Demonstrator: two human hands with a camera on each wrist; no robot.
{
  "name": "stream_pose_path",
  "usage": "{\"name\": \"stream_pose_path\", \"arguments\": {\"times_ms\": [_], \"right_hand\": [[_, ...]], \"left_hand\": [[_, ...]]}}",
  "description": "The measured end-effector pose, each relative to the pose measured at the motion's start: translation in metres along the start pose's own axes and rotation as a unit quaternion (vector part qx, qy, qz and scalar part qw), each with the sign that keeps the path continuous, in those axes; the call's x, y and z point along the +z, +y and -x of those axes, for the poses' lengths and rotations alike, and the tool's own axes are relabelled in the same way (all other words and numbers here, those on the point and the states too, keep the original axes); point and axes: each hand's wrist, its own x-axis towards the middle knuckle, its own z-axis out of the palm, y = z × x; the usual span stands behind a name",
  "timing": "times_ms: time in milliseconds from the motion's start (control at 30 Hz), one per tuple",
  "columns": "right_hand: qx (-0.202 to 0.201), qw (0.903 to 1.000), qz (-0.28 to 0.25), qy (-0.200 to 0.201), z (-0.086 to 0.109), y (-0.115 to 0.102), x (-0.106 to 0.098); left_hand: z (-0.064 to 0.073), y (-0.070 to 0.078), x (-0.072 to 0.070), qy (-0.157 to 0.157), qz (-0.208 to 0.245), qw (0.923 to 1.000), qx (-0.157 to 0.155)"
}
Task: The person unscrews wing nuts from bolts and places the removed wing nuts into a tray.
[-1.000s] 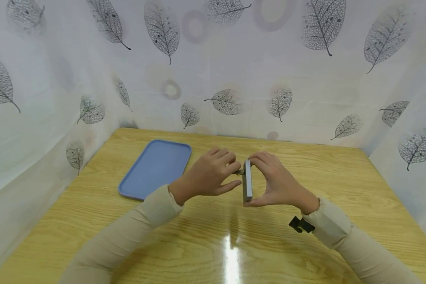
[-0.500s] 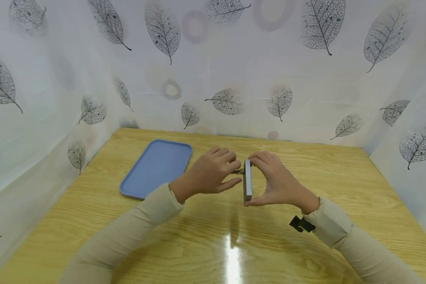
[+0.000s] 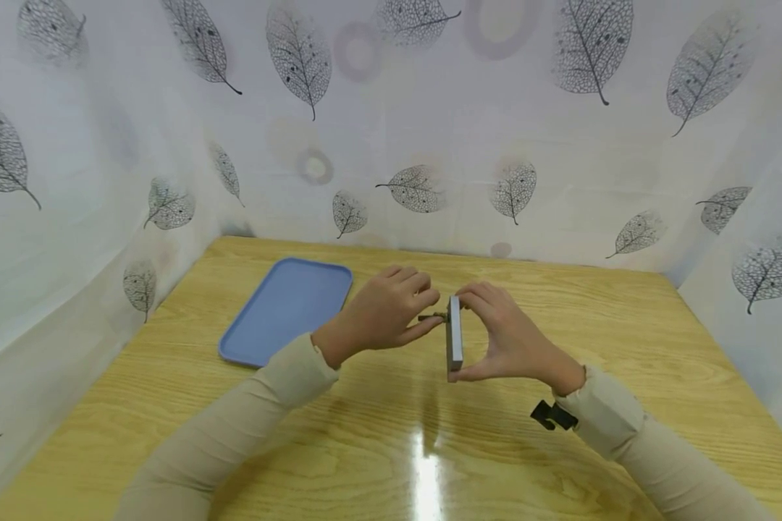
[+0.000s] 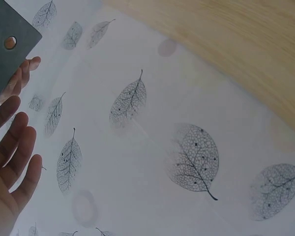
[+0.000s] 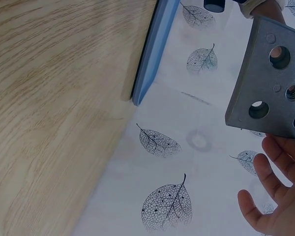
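My right hand (image 3: 515, 336) holds a thick grey metal plate (image 3: 455, 334) upright, edge-on to the head view, its thumb at the near edge and fingers at the far edge. A small brassy bolt (image 3: 432, 317) sticks out of the plate's left face. The thumb and curled index finger of my left hand (image 3: 391, 310) are at this bolt, the thumb against its underside. In the right wrist view, several round holes show in the plate (image 5: 265, 69), one of them threaded. The left wrist view shows the left hand's other fingers (image 4: 22, 155) spread off the plate.
A blue rectangular tray (image 3: 287, 311) lies on the wooden table (image 3: 625, 325) behind the left forearm. A leaf-print curtain (image 3: 391, 108) surrounds the table at the back and sides. Something small and black (image 3: 553, 414) sits at the right wrist.
My left thumb has come up to the bolt and the left fingers have drawn slightly back, so more of the bolt shows. The right hand and the plate have stayed nearly in place.
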Motion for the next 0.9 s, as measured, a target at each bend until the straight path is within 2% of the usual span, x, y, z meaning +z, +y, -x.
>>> {"name": "stream_pose_path", "arguments": {"times_ms": [467, 700, 900], "right_hand": [[0.0, 1.0, 0.008, 0.006, -0.0034, 0.0009, -0.0023], [0.005, 1.0, 0.005, 0.005, -0.0029, 0.0018, -0.0009], [0.013, 0.9999, -0.003, 0.004, -0.0017, 0.0042, 0.0019]], "left_hand": [[-0.0035, -0.0077, 0.0025, 0.003, 0.03, 0.9994, -0.019], [-0.0058, -0.0101, 0.0026, -0.013, 0.04, 0.9987, -0.029], [-0.0053, -0.008, 0.0008, -0.007, 0.048, 0.9986, -0.021]]}}
